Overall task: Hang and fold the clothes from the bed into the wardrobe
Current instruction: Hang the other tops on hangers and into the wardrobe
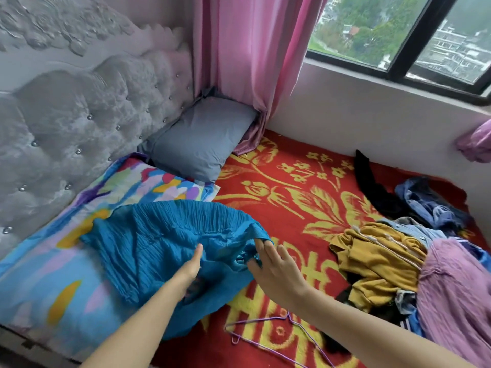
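Our left hand [191,264] lay flat, fingers straight, on the blue garment [159,245], while our right hand [276,265] pinched its near edge. It stretched leftward from our 2 hands; the purple hanger [289,317] lay just under our right forearm.

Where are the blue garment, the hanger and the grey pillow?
blue garment [159,243], head view, the crinkled middle of the cloth.
hanger [252,322], head view, its upper wire.
grey pillow [202,139], head view, the middle of its top face.
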The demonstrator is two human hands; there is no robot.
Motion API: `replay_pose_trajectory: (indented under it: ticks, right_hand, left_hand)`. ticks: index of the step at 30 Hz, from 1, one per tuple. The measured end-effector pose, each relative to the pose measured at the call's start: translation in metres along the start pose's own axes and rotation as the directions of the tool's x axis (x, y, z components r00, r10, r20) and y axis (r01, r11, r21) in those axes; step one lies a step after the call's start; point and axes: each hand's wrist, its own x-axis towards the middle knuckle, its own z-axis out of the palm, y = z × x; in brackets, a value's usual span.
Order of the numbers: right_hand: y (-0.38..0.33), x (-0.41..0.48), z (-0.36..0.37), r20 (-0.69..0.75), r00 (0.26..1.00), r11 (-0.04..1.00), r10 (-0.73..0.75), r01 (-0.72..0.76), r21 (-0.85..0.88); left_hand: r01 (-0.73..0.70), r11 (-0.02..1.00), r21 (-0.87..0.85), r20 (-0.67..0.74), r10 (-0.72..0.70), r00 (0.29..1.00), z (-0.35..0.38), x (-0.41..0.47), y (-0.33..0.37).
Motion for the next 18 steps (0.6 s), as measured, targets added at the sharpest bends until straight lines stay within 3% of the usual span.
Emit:
replay_pose_trajectory:
  ticks: [3, 7, 9, 13, 15, 18]
  right_hand:
    - [0.002, 0.000, -0.005, 0.031, 0.999, 1.000, 0.030, -0.030, -0.001]
    - [0.005, -0.003, -0.011, 0.109, 0.992, 0.998, 0.070, -0.069, -0.004]
    - [0.008, -0.003, -0.011, 0.173, 0.982, 0.997, 0.076, -0.077, -0.002]
    - [0.031, 0.008, 0.005, 0.273, 0.954, 0.992, 0.126, -0.116, -0.053]
    - [0.045, 0.017, 0.010, 0.263, 0.957, 0.993, 0.120, -0.116, -0.027]
    - [0.057, 0.029, 0.018, 0.277, 0.960, 0.998, 0.036, -0.050, 0.044]
  left_hand:
    - [0.107, 0.944, -0.311, 0.091, -0.082, 0.992, 0.029, 0.007, 0.000]
    - [0.199, 0.838, -0.507, 0.114, -0.164, 0.980, 0.039, 0.081, -0.022]
    - [0.231, 0.739, -0.633, 0.092, -0.225, 0.970, 0.032, 0.051, -0.001]
    - [0.175, 0.685, -0.707, 0.018, -0.230, 0.973, -0.005, 0.021, 0.034]
    - [0.022, 0.744, -0.667, -0.149, -0.162, 0.975, -0.024, 0.019, 0.049]
    - [-0.403, 0.826, -0.394, -0.487, 0.184, 0.854, -0.039, 0.010, 0.065]
